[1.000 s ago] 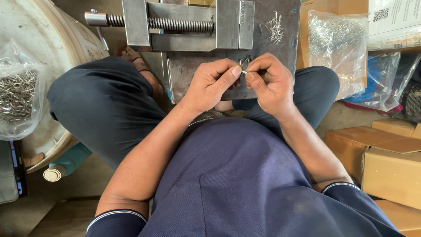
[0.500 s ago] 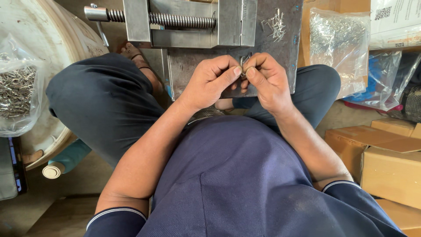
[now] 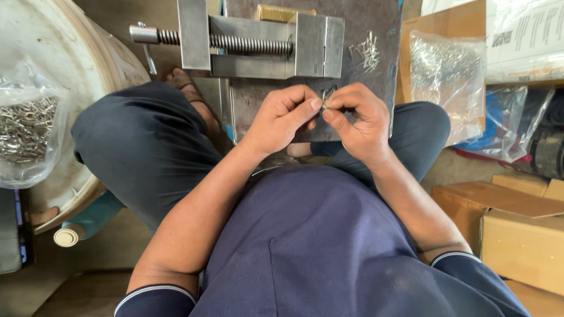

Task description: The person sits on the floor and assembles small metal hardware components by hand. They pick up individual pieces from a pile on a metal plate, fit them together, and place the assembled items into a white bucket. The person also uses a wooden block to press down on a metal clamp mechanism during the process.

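My left hand (image 3: 286, 116) and my right hand (image 3: 358, 120) meet fingertip to fingertip over a grey metal plate (image 3: 376, 23). Between thumbs and forefingers they pinch a small metal clip (image 3: 327, 97), which sticks up from the fingers. Just beyond the hands a steel vise (image 3: 258, 40) with a long threaded screw stands on the plate, and a brass-coloured piece (image 3: 281, 13) sits in its jaws. A small heap of loose metal clips (image 3: 367, 53) lies on the plate to the right of the vise.
A clear bag of metal clips (image 3: 26, 126) rests on a white round tub (image 3: 88, 70) at left. Another clear bag of metal parts (image 3: 446, 76) leans at right among cardboard boxes (image 3: 517, 229). My knees flank the plate.
Both hands stay pinched together on the small clip, with only slight finger shifts. The view has tilted a little, so the vise sits lower in the picture.
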